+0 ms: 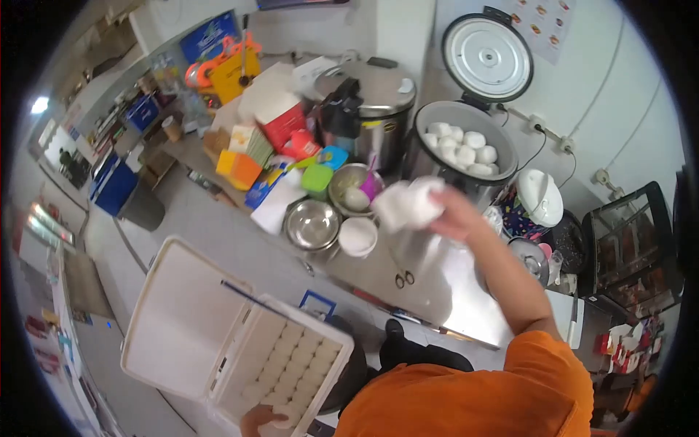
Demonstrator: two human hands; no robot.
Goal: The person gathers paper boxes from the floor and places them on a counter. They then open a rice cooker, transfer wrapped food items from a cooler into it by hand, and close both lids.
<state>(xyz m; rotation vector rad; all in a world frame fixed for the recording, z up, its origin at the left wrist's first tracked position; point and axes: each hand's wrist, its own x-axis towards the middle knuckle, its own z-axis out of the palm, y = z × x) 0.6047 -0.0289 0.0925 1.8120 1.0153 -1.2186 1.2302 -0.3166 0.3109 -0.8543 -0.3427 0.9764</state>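
Right, biggest thing first: the steel counter (437, 280) runs across the middle of the view, crowded along its far edge. At about seven o'clock sits the white cooler box (291, 364), its lid (178, 320) swung wide open toward nine o'clock, rows of pale round buns (287, 357) packed inside. Up at one o'clock stands the big rice cooker (466, 146) with its round lid (488, 57) tipped up — more white buns (462, 146) heaped in the pot. Just to its left, at twelve o'clock, a steel pot (378, 109) with its cover on.

An orange sleeve (480, 393) fills five o'clock, and from it the right hand (455, 215) reaches up toward the centre, fingers clamped on a white bun (408, 204) — blurred, held in the air between the rice cooker and the steel bowls. The left hand (262, 419) is down at six o'clock, at the near rim of the cooler box, touching the front row of buns; whether its fingers are apart or together I cannot tell, the frame edge cuts them off.

Smaller stuff: an empty steel bowl (312, 224), a white bowl (358, 237) just beside it, a green tub (317, 178), and scissors (404, 278) lying on the counter below the raised bun.
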